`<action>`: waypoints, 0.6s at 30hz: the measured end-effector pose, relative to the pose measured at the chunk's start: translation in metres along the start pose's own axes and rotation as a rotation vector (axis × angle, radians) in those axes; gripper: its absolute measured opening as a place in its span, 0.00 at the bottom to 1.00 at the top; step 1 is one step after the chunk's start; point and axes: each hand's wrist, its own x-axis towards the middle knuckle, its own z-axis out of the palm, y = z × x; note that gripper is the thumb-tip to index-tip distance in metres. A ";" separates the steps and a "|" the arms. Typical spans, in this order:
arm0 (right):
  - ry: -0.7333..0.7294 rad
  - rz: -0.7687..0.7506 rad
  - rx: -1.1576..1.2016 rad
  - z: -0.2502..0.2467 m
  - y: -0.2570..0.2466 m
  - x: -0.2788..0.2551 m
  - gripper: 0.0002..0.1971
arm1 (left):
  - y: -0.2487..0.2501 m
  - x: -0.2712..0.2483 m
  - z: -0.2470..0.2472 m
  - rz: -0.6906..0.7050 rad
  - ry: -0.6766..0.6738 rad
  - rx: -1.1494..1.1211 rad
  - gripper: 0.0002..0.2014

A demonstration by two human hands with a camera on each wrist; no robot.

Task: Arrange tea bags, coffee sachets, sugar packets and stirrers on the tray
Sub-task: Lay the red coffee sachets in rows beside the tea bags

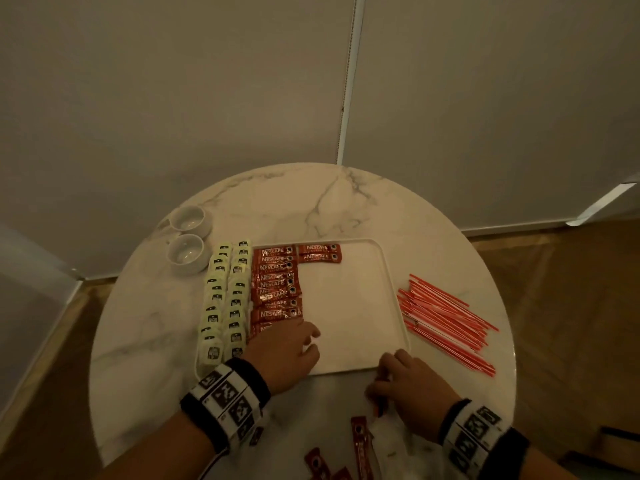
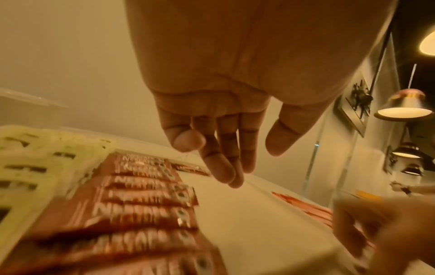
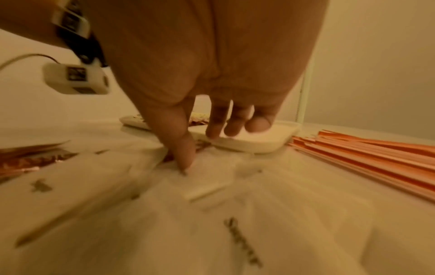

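A white tray holds two columns of pale green tea bags at its left, then a column of red coffee sachets, with two more sachets at the top. My left hand hovers over the near end of that column, fingers relaxed and holding nothing. My right hand is down on the table just in front of the tray, thumb and fingers curled round a red coffee sachet. In the right wrist view its thumb tip presses on white sugar packets.
Red stirrers lie in a loose heap on the round marble table, right of the tray. Two white cups stand at the back left. More red sachets and white packets lie at the front edge.
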 end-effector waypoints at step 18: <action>0.756 -0.102 0.375 -0.069 -0.007 0.005 0.10 | 0.043 0.002 -0.002 -0.089 -0.277 -0.808 0.09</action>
